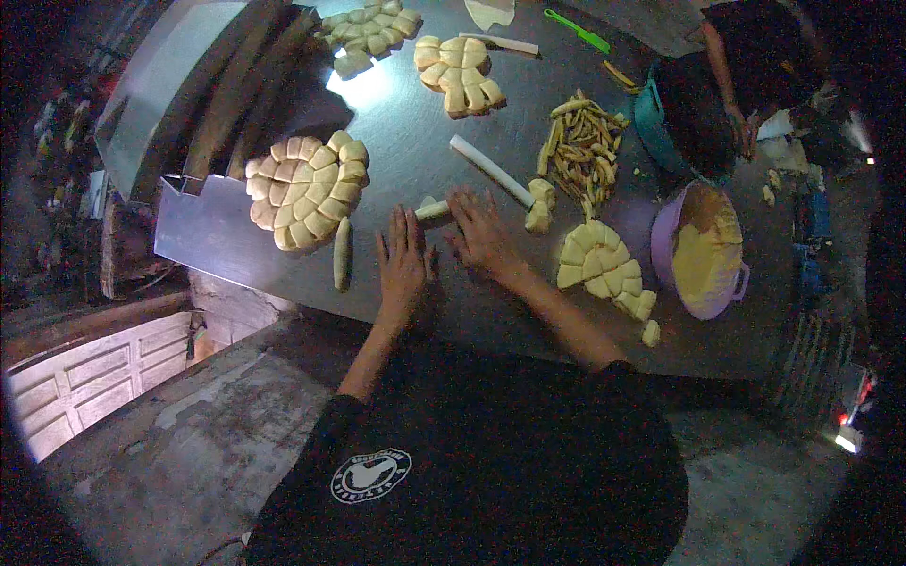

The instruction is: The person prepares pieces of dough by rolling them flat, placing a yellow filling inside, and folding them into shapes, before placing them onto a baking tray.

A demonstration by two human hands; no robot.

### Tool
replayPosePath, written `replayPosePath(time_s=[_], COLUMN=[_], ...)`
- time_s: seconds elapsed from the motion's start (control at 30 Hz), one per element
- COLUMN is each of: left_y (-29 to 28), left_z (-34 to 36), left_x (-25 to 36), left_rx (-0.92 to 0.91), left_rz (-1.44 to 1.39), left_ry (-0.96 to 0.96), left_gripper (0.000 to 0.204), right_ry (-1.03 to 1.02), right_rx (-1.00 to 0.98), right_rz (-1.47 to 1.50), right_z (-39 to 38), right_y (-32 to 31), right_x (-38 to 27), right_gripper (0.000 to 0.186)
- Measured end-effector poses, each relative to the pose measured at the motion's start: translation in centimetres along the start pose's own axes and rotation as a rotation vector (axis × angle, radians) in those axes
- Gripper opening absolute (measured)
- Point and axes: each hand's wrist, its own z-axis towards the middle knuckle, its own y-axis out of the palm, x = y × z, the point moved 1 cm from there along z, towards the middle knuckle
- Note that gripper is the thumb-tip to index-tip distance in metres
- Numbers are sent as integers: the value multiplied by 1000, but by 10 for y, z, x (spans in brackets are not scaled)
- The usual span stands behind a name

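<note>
A short pale roll of dough (pixel 433 211) lies on the metal table between my two hands. My left hand (pixel 404 269) rests flat at its left end, fingers stretched out and slightly apart. Over its right end lies my right hand (pixel 484 238), palm down with fingers extended, hiding part of the roll. To the left of my left hand are a longer dough roll (pixel 342 255) and a big round cluster of dough pieces (pixel 307 193). A white rolling pin (pixel 491 170) lies beyond my right hand, its near end by a small dough lump (pixel 540 206).
On the right are cut dough pieces (pixel 604 262), a heap of yellowish-brown strips (pixel 582 151) and a purple basin (pixel 663 236) holding something yellow. More dough pieces (pixel 458 71) and a green spatula-like tool (pixel 578 31) lie farther back. Another person's hand (pixel 742 132) is beside a teal basin (pixel 648 118).
</note>
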Motion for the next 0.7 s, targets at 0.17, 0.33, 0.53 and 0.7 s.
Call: replayPosePath(time_s=[0.17,0.33,0.53,0.7], left_y=[11,10,-73,-81], left_z=[47,60,-2,-49], left_x=[-33,-55,-80,-111], left_rx=[99,50,108,399], left_rz=[-110,-317,-818,-577], left_ry=[3,-45,-385,-601], left_gripper=[58,31,30,34], right_ry=[-71,-190,108,-349], right_rx=[-67,-231,-854,-696], right_rz=[83,300,803,861], right_z=[63,97,139,176], right_y=[-16,-18,-7,38], right_x=[19,31,-47,-114], right_gripper=[61,26,22,26])
